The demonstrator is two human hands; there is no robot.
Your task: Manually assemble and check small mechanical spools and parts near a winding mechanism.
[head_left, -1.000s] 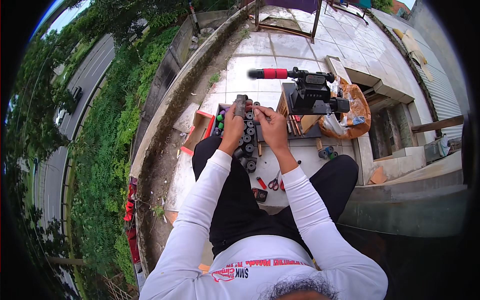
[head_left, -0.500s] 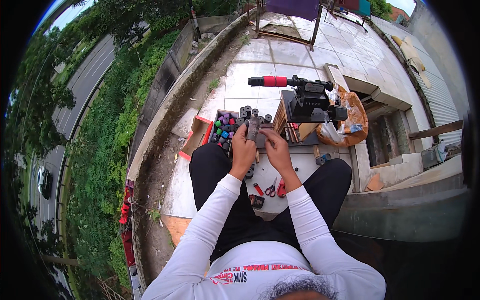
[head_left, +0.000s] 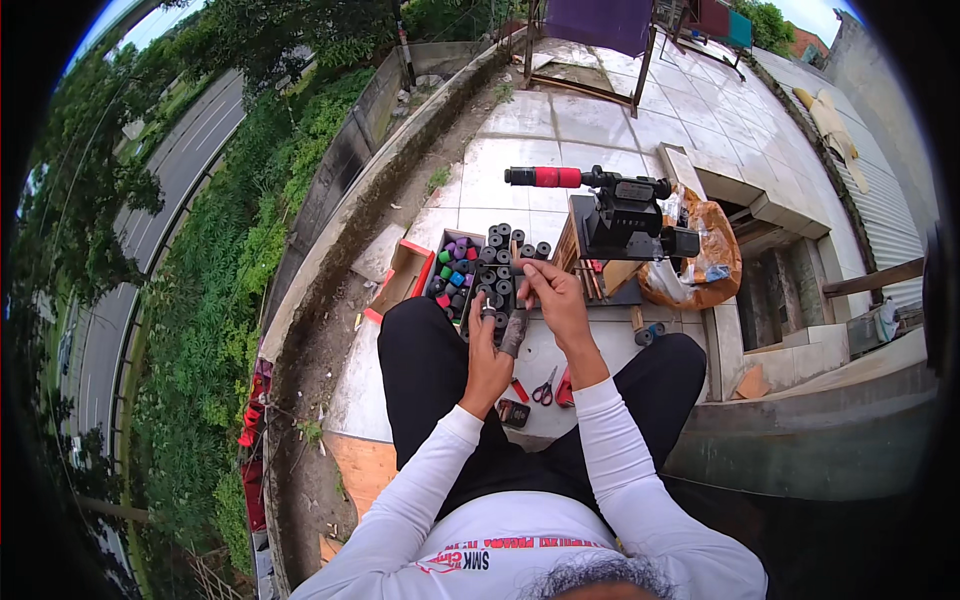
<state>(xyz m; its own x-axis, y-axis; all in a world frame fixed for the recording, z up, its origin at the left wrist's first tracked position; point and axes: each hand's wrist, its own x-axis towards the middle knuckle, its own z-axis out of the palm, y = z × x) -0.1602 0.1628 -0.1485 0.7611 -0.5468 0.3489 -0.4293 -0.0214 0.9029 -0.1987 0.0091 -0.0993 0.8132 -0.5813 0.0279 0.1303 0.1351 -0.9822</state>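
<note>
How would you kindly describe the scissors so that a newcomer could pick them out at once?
Find the black-trousered legs, spread on the white tiled floor. In the gap between them, the scissors lie just right of a slim red cylinder. Unlike their neighbours, they have two finger loops and blades pointing away from the wearer's body.

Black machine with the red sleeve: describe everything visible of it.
The black machine is boxy, with a label on it, a smaller block at its right, and an arm reaching left, wrapped near its dark end in a red sleeve. It looks like metal or hard plastic. It appears to sit upright on a wooden stand, left of an orange bag. The left hand and right hand are clear of it.
</note>
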